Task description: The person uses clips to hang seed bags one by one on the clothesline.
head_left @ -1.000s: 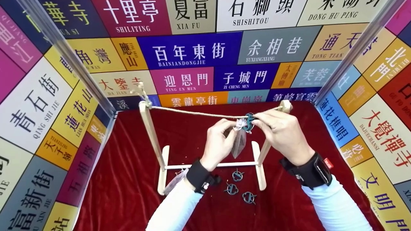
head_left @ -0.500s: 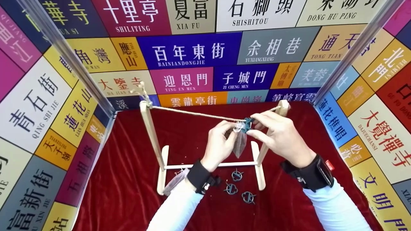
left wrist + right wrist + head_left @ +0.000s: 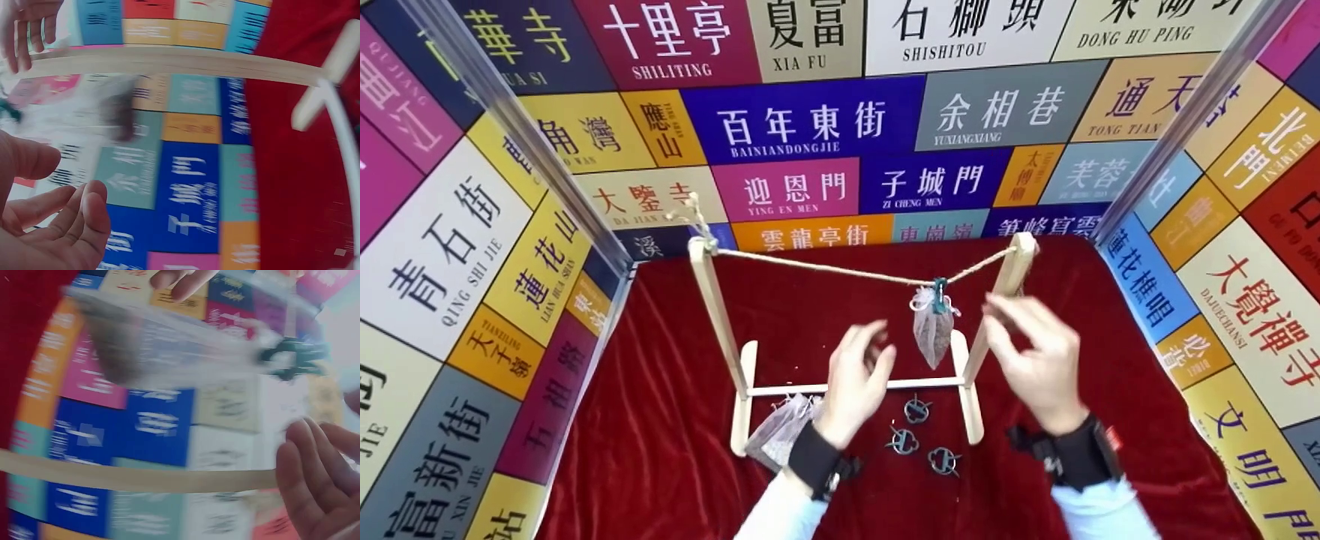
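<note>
A sheer drawstring pouch with dark contents in its lower part hangs from the sagging rope. A teal round clip fastens it there. My left hand is apart from the pouch, below and to its left, fingers loosely bent around nothing. To the right of the pouch, near the wooden post, my right hand is also free of it and holds nothing. In the right wrist view, the blurred pouch and clip show beyond my fingers.
The wooden stand carries the rope between two posts, with a low crossbar. Three more clips lie on the red cloth. Another sheer pouch rests by the stand's left foot, partly behind my left wrist. Printed panels enclose the area.
Both hands have let go of the clip and pouch. The left moved down and left, the right moved right and down. The pouch now hangs freely from the rope, which sags under it.
</note>
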{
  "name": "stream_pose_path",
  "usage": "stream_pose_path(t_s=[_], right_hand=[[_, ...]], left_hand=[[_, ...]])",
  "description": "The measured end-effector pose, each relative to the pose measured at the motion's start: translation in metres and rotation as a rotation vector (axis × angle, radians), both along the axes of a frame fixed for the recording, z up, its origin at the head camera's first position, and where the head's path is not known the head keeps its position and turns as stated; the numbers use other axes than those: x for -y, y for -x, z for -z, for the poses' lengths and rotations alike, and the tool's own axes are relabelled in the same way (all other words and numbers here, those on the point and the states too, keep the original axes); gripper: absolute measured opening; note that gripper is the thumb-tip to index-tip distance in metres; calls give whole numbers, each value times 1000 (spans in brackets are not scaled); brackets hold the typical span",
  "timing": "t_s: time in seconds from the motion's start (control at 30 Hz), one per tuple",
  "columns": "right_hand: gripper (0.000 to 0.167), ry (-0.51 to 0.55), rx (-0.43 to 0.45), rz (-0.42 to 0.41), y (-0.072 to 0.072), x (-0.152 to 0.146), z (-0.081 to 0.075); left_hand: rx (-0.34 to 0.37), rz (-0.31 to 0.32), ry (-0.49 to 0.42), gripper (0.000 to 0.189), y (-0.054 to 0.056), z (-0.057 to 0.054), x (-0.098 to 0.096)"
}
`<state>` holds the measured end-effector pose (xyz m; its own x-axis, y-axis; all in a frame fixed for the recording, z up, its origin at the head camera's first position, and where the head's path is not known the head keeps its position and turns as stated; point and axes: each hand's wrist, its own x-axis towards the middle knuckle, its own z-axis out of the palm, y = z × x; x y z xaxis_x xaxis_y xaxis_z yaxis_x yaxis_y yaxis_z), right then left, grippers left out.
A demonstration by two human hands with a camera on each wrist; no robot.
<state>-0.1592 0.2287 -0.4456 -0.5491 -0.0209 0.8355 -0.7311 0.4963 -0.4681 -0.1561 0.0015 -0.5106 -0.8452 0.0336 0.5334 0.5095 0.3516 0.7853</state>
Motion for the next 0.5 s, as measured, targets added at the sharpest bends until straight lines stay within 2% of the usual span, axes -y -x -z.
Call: stream_pose_path(t_s=[0.07, 0.13, 0.27, 0.37, 0.5], right_hand=[[26, 16, 37, 64, -5, -3, 34], [28, -2, 95, 102, -13, -5, 70], [35, -23, 248, 117, -31, -6, 132], [38, -29, 337, 127, -41, -8, 164], [39, -87, 404, 159, -51, -12, 192]], left_hand=[[11, -32, 40, 33, -11, 21, 0], [51, -54, 79, 33, -23, 42, 0], [125, -82, 151, 32, -40, 77, -2], [142, -97, 197, 33, -47, 93, -4], [172, -78, 242, 36, -53, 108, -10]])
